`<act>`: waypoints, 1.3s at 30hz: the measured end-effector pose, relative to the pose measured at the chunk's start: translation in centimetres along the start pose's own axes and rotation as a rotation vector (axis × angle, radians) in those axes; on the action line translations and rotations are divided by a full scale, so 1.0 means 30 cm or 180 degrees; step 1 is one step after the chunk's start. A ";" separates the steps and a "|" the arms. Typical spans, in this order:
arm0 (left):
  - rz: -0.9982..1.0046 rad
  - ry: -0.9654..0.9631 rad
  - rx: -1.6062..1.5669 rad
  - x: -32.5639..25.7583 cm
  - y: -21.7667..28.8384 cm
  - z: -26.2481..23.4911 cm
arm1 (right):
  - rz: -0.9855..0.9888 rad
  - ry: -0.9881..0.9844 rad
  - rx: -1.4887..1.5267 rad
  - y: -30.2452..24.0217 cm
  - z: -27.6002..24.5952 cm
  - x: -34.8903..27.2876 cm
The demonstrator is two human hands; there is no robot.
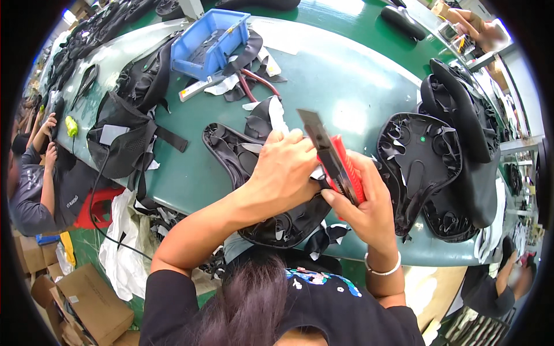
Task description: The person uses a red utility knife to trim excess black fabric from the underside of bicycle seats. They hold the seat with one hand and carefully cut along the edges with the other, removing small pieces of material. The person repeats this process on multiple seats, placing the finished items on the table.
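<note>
Brightly lit from above, with glare on the counter [190, 181] and heavy fisheye bending toward the rim.
Pale reflections are thrown back by the counter right of centre and near the top of the frame, where patches are washed out to white; bright patches are also seen at the lower right. Only soft shadows are cast, while the folds of the black padded pieces [420, 158] at the right are sunk in darkness. The left hand [284, 164], the right hand [369, 199] and the knife [333, 153] are rendered fairly sharply. A person [470, 24] at the upper right is partly blurred. Straight edges are curved, and the corners are closed off in black.
</note>
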State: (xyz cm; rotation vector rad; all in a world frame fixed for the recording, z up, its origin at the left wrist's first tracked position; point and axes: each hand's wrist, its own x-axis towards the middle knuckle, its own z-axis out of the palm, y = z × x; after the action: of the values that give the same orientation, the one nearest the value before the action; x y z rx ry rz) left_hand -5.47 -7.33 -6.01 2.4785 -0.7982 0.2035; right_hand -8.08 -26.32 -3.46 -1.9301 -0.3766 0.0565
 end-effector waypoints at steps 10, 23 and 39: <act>-0.2585 -0.0001 -0.3209 0.028 0.001 -0.053 | -0.0545 -0.0701 -0.2675 0.049 -0.099 -0.073; -0.0275 0.0428 0.0712 0.016 -0.041 -0.029 | -0.0123 -0.0176 -0.2302 0.048 -0.054 -0.099; -0.2003 0.1251 -0.5047 0.067 -0.095 -0.017 | 0.0227 -0.0347 -0.2343 0.017 -0.013 -0.155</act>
State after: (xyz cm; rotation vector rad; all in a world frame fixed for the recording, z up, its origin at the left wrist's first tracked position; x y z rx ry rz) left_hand -2.15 -6.11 -6.23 0.9877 0.1180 -0.1489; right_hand -12.29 -28.17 -4.41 -2.6760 -0.4387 0.0772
